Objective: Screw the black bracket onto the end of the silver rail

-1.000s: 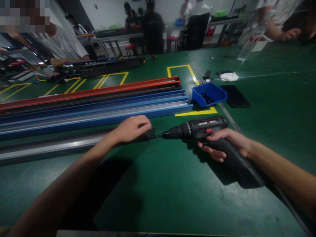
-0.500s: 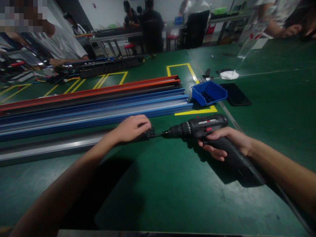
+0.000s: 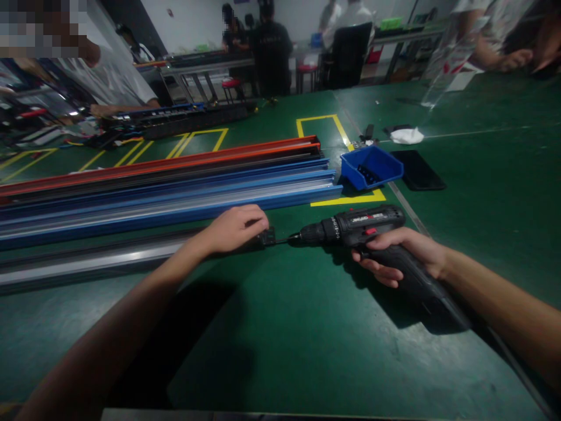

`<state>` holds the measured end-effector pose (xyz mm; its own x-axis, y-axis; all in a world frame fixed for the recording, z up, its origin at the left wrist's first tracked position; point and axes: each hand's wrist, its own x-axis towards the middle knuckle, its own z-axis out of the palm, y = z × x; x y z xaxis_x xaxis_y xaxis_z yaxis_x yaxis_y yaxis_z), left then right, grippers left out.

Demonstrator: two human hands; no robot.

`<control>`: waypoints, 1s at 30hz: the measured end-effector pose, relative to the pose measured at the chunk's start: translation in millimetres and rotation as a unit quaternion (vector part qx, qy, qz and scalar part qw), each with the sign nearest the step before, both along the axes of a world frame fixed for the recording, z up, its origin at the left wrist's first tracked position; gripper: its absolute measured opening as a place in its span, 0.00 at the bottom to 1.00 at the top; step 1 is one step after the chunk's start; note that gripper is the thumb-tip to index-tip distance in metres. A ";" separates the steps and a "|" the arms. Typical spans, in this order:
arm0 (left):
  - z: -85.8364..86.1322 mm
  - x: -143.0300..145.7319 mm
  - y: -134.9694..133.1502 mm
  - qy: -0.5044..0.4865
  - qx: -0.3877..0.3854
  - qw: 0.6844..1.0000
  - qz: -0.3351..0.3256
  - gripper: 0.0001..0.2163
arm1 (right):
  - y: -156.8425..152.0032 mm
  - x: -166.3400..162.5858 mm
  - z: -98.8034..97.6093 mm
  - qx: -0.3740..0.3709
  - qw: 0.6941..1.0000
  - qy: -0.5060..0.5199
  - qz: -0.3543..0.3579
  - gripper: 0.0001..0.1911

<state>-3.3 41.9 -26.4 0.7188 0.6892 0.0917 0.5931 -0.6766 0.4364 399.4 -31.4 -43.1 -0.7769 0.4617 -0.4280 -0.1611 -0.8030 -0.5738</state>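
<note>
Two hands are working: the left hand is clasping the near dark rail at its right end; the right hand is gripping a drill pointing left.

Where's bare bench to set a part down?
Nearest: the green tabletop between the left forearm and right forearm, on the wearer's side of the drill. Another: right of the flat black slab, beyond the right forearm. Crowded: the left, where rails lie side by side, and around the blue bin, bordered by rail ends, slab and drill.
</note>
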 end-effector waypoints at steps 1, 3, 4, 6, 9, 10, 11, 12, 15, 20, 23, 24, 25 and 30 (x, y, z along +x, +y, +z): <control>0.1 0.0 -0.1 0.000 0.000 1.000 0.000 0.17 | 0.1 -0.1 0.0 0.001 1.000 0.000 0.000 0.14; 0.4 0.1 -0.4 -0.001 -0.001 1.000 0.001 0.17 | 0.4 -0.3 -0.1 0.003 1.000 0.000 0.000 0.14; 0.6 0.2 -0.5 -0.001 -0.001 1.000 0.001 0.17 | 0.5 -0.5 -0.1 0.004 1.000 -0.001 0.000 0.14; 1.0 0.5 -0.7 -0.001 -0.001 1.000 0.001 0.18 | 0.5 -0.8 -0.2 0.008 1.000 -0.003 0.001 0.13; 1.3 0.6 -0.7 0.001 0.002 1.000 -0.002 0.18 | 0.3 -0.8 -0.4 0.009 1.000 -0.005 -0.001 0.13; 1.3 0.6 -0.6 0.001 0.002 1.000 -0.002 0.18 | 0.2 -0.7 -0.5 0.008 1.000 -0.005 -0.001 0.13; 1.2 0.5 -0.5 0.001 0.003 1.000 -0.002 0.18 | 0.2 -0.5 -0.7 0.007 1.000 -0.005 -0.001 0.13; 1.1 0.4 -0.5 0.000 0.003 1.000 -0.001 0.18 | 0.2 -0.3 -0.9 0.005 1.000 -0.005 -0.001 0.13; 1.2 0.3 -0.7 -0.003 0.002 1.000 0.000 0.18 | 0.0 0.2 -1.3 0.004 1.000 -0.003 -0.001 0.13; 2.4 1.3 -1.5 0.001 0.000 1.000 0.005 0.18 | -0.2 0.1 -0.8 0.002 1.000 -0.006 0.001 0.13; 2.1 1.4 -1.4 0.002 0.000 1.000 0.004 0.18 | -0.2 0.1 -0.5 0.002 1.000 -0.009 -0.001 0.13; 1.8 1.3 -1.3 0.002 0.000 1.000 0.003 0.18 | -0.3 0.1 -0.4 0.003 1.000 -0.010 -0.003 0.13; 1.6 1.1 -1.2 0.001 -0.001 1.000 0.002 0.18 | -0.3 0.1 -0.3 0.003 1.000 -0.011 -0.003 0.13; 2.0 1.2 -1.2 0.001 -0.005 1.000 0.004 0.18 | -0.3 -0.5 0.5 0.008 1.000 -0.014 -0.002 0.13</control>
